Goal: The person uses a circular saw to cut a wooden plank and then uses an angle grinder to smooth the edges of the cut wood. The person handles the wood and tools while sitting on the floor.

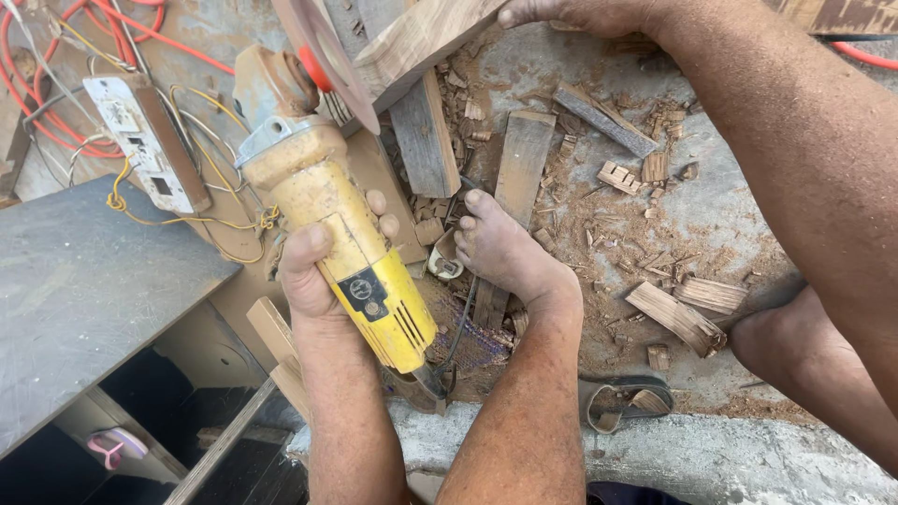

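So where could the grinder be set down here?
The dark flat board beside the left hand is bare. Some bare floor shows under the right arm. Around the foot and planks it is crowded with wood scraps; the wires clutter the upper left.

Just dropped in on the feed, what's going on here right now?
A person grips a yellow angle grinder in the left hand, its disc set against a wooden block. The right hand presses that block from above. A bare foot rests on planks below, among wood chips scattered over the concrete floor.
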